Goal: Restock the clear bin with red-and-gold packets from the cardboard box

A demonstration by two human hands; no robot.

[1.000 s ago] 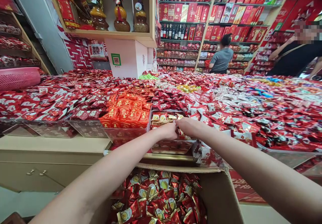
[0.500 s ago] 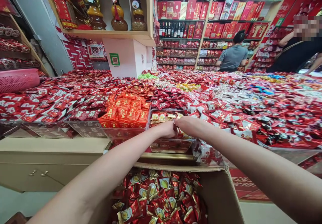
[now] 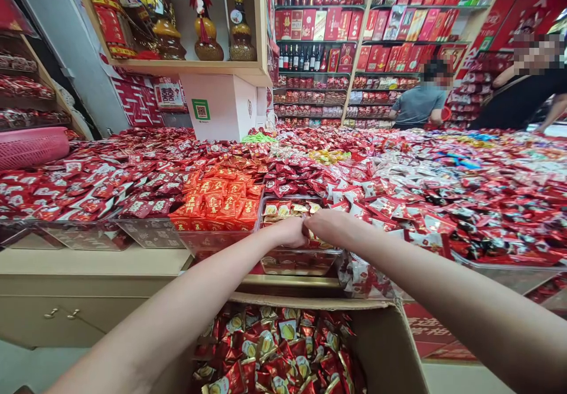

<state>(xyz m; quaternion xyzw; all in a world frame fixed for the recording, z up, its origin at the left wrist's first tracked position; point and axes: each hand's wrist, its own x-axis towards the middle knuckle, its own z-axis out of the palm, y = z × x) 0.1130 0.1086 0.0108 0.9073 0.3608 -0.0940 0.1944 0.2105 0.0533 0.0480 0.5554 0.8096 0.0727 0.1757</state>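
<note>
Gold-and-red wrapped candies (image 3: 284, 208): in the clear plastic bin (image 3: 301, 264), front row of the desk (image 3: 97, 262); standing in rows at the bin's far side.
Left hand (image 3: 292, 233): over the near part of that bin, back of hand up.
Right hand (image 3: 326, 226): same bin, just right of the left hand; the two meet in view.
Fingers: mostly hidden under both hands; can't tell if spread, pressed together or pinching a candy.
Cardboard box (image 3: 392, 347): open, near side, below the forearms; loose red-and-gold candies (image 3: 287, 347) heaped inside.
Left of bin: orange-red packets (image 3: 225, 199) in the next bin, right beside it.
Right of bin: red-and-white packets (image 3: 390, 211), piled.
Far left: pink basket (image 3: 33, 149).
Far middle: white box (image 3: 221, 107) with QR code.
Far right: person in grey top (image 3: 419, 107), person in dark top (image 3: 518, 104).
</note>
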